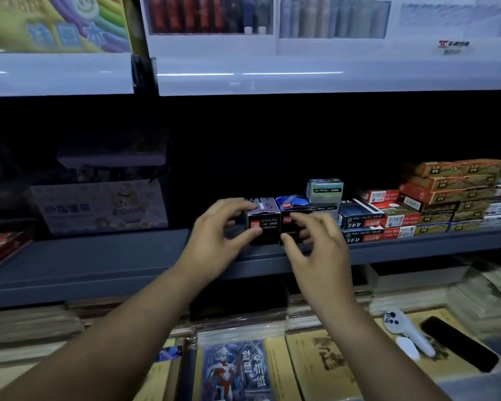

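Both hands are up on the shelf (pixel 99 256), right at its front edge. Left hand (pixel 217 230) is clamped on a small dark box (pixel 265 218), fingers over the top and thumb on the front. Right hand (pixel 315 244) is curled round the front of the blue-top box (pixel 289 211), and the two boxes touch side by side. There's plenty of bare shelf out past the left hand before the bear carton (pixel 99 206). Past the right hand it's tight, with flat packs (pixel 417 215) stacked close and a green box (pixel 324 191) just behind its fingers.
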The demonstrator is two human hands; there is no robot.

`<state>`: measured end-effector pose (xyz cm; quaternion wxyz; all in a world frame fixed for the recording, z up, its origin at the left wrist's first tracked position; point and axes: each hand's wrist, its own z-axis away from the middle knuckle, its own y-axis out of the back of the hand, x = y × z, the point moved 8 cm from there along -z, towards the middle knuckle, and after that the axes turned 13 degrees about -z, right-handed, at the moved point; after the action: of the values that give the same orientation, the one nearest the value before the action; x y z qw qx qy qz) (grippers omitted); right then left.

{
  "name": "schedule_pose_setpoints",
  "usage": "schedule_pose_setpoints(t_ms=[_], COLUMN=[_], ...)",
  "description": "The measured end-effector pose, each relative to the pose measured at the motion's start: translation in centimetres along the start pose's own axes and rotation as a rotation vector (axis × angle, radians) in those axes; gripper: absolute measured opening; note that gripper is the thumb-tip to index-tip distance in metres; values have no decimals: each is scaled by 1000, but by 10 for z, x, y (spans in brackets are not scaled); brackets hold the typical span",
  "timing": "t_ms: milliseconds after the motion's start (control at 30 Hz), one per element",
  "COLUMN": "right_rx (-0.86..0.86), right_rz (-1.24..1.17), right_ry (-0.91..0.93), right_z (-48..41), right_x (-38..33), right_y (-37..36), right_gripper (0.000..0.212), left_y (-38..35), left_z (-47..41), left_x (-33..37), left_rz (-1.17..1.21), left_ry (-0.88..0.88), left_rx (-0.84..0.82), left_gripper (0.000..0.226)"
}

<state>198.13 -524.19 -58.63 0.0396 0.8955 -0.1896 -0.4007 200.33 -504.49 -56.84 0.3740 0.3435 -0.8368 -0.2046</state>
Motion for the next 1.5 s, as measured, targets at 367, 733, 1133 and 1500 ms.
schedule_pose_setpoints(t_ms=[367,733,1133,1500], right_rx=[115,114,104,150], right_rz=[-67,-15,45,74], right_ry=[-84,7,30,0], right_z=[-17,-16,-15,-19], right_x=[35,39,39,44], right_y=[11,6,2,-3], right_gripper=[13,21,24,13], left_y=[-23,-24,-25,-25], left_z=[-9,-7,-5,-4], left_x=[-28,-27,-28,-27], left_rz=[238,249,266,295], left_ry=[146,149,166,178], left_rx=[-57,-91,-92,-103], left_gripper=[50,57,61,61])
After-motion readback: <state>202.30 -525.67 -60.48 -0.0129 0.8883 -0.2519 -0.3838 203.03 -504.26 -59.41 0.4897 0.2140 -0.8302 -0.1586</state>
